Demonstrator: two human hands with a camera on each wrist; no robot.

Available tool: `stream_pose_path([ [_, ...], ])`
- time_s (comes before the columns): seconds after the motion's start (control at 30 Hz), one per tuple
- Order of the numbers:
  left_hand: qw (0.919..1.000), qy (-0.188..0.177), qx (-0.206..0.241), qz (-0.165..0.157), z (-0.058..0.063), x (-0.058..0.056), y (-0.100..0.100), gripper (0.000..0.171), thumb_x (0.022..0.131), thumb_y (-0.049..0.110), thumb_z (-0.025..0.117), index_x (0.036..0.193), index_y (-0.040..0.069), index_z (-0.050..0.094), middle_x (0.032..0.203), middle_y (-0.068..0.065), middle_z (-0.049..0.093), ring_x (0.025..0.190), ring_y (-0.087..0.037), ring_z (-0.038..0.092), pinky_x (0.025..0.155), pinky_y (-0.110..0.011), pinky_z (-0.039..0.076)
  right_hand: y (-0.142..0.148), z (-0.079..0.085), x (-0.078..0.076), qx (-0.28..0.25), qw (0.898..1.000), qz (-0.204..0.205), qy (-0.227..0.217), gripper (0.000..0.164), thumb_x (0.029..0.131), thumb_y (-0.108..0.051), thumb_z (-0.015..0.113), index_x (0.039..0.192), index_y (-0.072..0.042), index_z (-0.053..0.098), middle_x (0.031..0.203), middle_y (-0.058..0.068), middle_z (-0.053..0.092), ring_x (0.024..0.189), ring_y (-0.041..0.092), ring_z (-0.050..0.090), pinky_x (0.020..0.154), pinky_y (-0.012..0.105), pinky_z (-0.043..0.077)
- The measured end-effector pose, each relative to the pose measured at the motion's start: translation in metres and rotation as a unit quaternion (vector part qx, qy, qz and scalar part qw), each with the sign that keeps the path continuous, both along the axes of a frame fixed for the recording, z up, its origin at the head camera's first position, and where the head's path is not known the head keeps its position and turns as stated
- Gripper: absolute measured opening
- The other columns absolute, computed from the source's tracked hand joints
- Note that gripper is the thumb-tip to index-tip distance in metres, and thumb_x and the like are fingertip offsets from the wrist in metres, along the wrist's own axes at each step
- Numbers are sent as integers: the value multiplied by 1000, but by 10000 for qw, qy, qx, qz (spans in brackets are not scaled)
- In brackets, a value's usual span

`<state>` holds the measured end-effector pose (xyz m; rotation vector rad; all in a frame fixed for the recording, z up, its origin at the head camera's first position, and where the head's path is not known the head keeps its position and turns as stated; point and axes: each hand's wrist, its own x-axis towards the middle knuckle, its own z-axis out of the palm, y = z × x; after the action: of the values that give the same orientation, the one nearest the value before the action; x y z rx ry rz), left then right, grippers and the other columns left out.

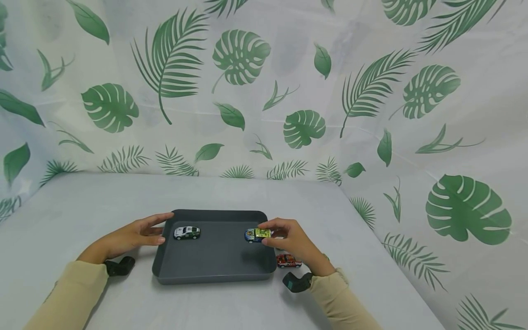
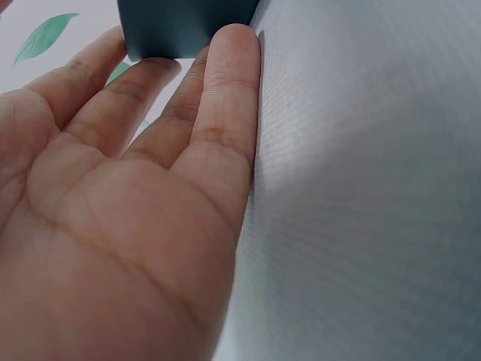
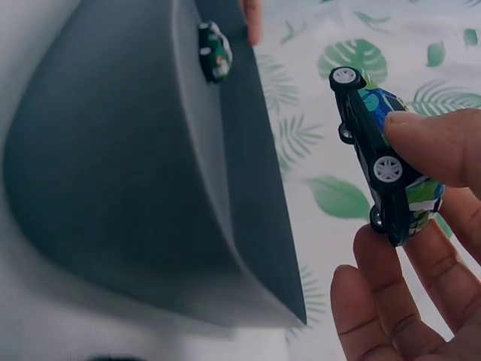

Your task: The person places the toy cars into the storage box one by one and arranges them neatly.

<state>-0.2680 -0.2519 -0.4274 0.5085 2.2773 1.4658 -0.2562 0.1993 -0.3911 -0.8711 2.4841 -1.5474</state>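
In the head view a dark grey tray [image 1: 214,261] lies on the table. My left hand [image 1: 128,237] rests at its left side, fingers extended; in the left wrist view the fingertips [image 2: 234,53] reach the tray's wall. My right hand [image 1: 292,238] pinches a blue and yellow-green toy car [image 1: 255,235] by its sides, above the tray's right part. The right wrist view shows this toy car's black underside [image 3: 361,135] and white wheels, held up over the rim. A white and green toy car [image 1: 187,233] sits inside the tray at upper left.
Just right of the tray, a red toy car [image 1: 288,261] stands on the white table [image 1: 198,307]. Part of another toy car [image 1: 279,233] shows behind my right hand. A leaf-printed curtain [image 1: 264,91] hangs behind the table and along its right side.
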Motion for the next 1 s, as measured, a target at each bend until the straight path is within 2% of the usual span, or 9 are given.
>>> stream_pose_path([
  [0.23, 10000, -23, -1, 6, -1, 0, 0, 85, 105, 23, 73, 171, 1, 23, 174, -35, 16, 153, -62, 31, 115, -67, 43, -15, -3, 1, -132, 9999, 70, -75, 33, 97, -4, 77, 129, 7, 74, 129, 23, 73, 99, 20, 67, 88, 30, 58],
  [0.47, 10000, -88, -15, 29, -1, 0, -1, 86, 105, 23, 74, 171, 0, 23, 175, -35, 14, 154, -62, 29, 116, -70, 41, -31, -8, 2, -250, 9987, 21, -449, 36, 96, -5, 79, 131, 4, 74, 132, 19, 72, 93, 20, 71, 84, 29, 60],
  [0.73, 10000, -27, -43, 36, 0, -1, 0, 87, 104, 25, 75, 172, 3, 25, 175, -33, 14, 155, -61, 26, 117, -76, 33, -49, -9, 3, -226, 9994, -36, -256, 34, 96, -6, 80, 128, 5, 75, 131, 21, 73, 106, 17, 68, 91, 27, 58],
  [1.0, 10000, 77, -18, -8, -2, -2, -2, 87, 104, 23, 75, 172, 3, 24, 175, -33, 15, 155, -61, 28, 116, -75, 35, -60, -12, 3, -298, 9986, -63, -426, 33, 95, -3, 80, 127, 7, 75, 128, 21, 74, 99, 16, 70, 86, 25, 59],
])
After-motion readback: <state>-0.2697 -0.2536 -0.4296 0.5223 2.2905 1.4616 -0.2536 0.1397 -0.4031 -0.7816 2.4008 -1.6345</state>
